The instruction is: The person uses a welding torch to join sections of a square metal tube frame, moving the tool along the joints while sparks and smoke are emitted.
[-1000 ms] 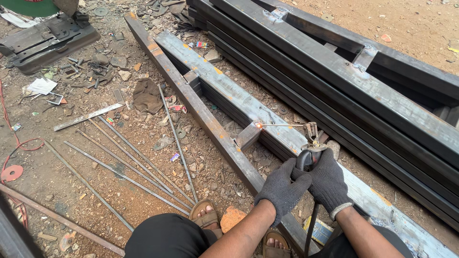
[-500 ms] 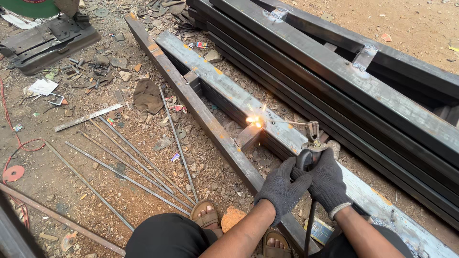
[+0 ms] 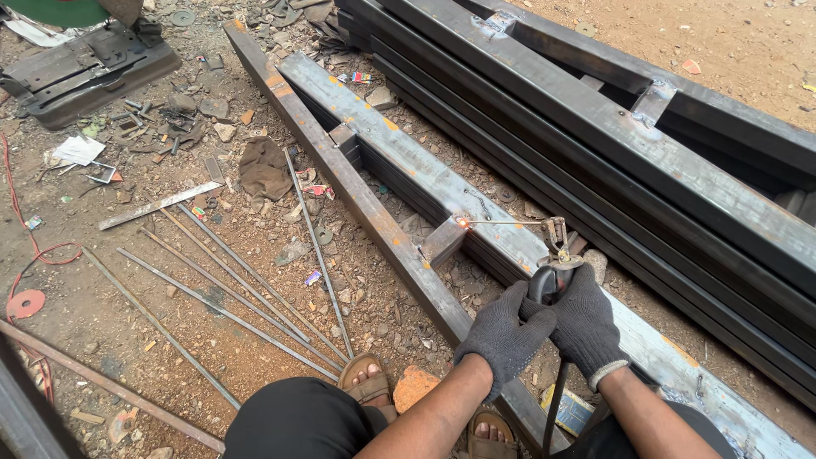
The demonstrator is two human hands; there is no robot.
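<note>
Gripping the electrode holder [image 3: 551, 276] with both gloved hands, left hand [image 3: 503, 333] and right hand [image 3: 586, 327] fingers clamped around it, the person keeps the welding rod [image 3: 501, 223] tip on the short steel crosspiece [image 3: 444, 240]; the bright arc of a moment ago has dimmed to a small glow.

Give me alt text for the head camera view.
Both gloved hands, left hand and right hand, grip a welding electrode holder whose rod glows at its tip against a short steel crosspiece between two long steel bars. Thin rods lie on the littered dirt.
</note>
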